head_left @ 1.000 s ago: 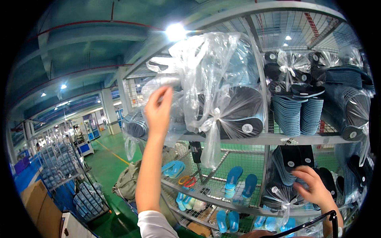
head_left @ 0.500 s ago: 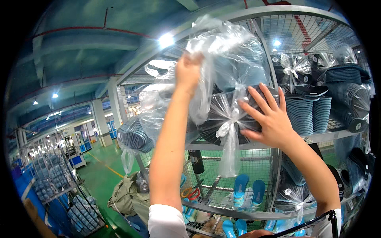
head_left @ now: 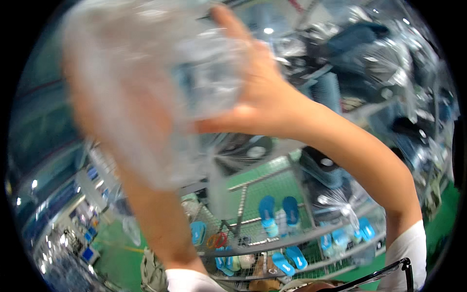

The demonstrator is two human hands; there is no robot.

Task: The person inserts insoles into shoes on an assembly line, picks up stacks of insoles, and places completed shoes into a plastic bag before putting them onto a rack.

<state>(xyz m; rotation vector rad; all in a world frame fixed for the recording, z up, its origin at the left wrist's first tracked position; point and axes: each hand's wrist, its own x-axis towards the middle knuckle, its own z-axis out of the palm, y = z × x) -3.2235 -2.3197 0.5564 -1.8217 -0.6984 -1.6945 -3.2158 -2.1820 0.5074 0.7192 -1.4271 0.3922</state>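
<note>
A clear plastic bag (head_left: 131, 63) fills the upper left, raised close to me and smeared by motion. Pale blue contents (head_left: 206, 78) show through it, their kind too blurred to tell. My right hand (head_left: 250, 87) wraps round the bag's right side, thumb below and a finger above. Through the film my left hand (head_left: 141, 107) shows only faintly; it moves with the bag and seems to grip it, though its fingers are smeared. Behind and below the bag, a tied clear bag of dark flip-flop soles (head_left: 250, 152) sits on the rack.
The wire-mesh rack (head_left: 243, 194) holds blue flip-flops (head_left: 267, 211) on its lower shelves, beside orange and red scissors (head_left: 217, 239). More bagged dark soles (head_left: 326, 163) crowd the right. A glasses frame (head_left: 374, 278) crosses the lower edge. Green floor (head_left: 114, 238) shows at lower left.
The loose plastic bag has come nearer to me and leftward, with my left hand. My right hand has left the tied bag and now clasps the raised one. The view has tilted.
</note>
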